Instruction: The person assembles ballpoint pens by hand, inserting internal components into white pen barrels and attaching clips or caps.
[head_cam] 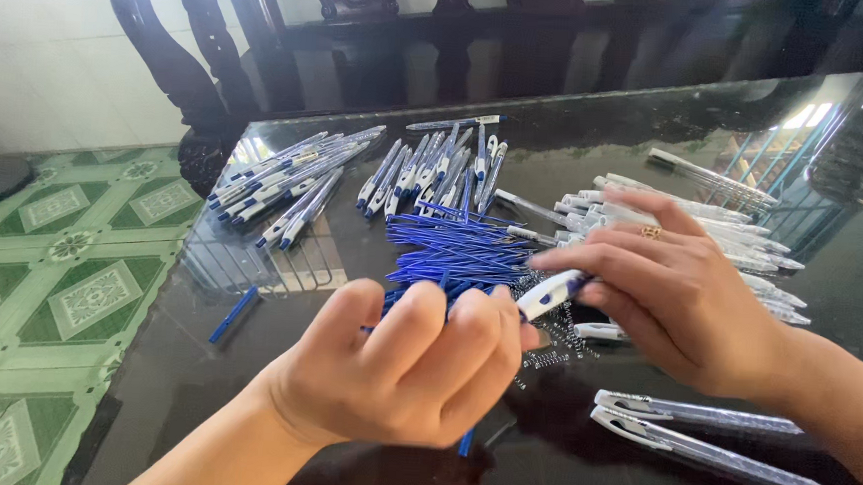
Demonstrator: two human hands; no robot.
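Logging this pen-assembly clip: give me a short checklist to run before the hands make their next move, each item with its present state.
1. Left hand closed around a blue refill, whose end shows below the fist: ok.
2. Right hand pinching the white-and-blue pen piece: ok.
3. The two hands close enough for the parts to meet: ok.
4. Refill tip lined up with the piece: cannot tell, the fingers hide it.
5. Blue refill pile close behind the hands: ok.
6. Small springs on the glass table next to the hands: ok.
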